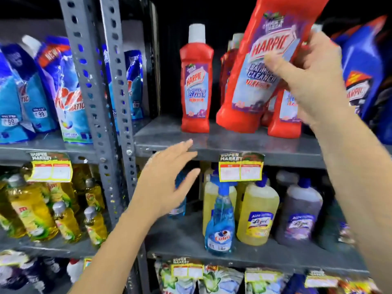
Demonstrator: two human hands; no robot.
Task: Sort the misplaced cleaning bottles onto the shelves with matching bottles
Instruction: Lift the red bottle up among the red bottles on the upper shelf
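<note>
My right hand point(309, 81) grips a large red Harpic bathroom cleaner bottle point(261, 66), tilted, its base just above the upper grey shelf point(222, 143). Matching red Harpic bottles stand there: one alone at the left point(196, 85) and more behind the held bottle point(284, 115). My left hand point(167, 179) is open with fingers spread, in front of the shelf edge, holding nothing. A blue Colin spray bottle point(219, 221) stands on the lower shelf among yellow Lizol bottles point(257, 215); a small blue bottle point(178, 206) is partly hidden behind my left hand.
Blue Harpic bottles point(364, 77) stand at the right of the upper shelf. Blue detergent pouches point(42, 90) fill the left rack, yellow dish-liquid bottles point(42, 209) below them. A grey perforated upright point(110, 102) divides the racks. A purple Lizol bottle point(299, 215) stands at the lower right.
</note>
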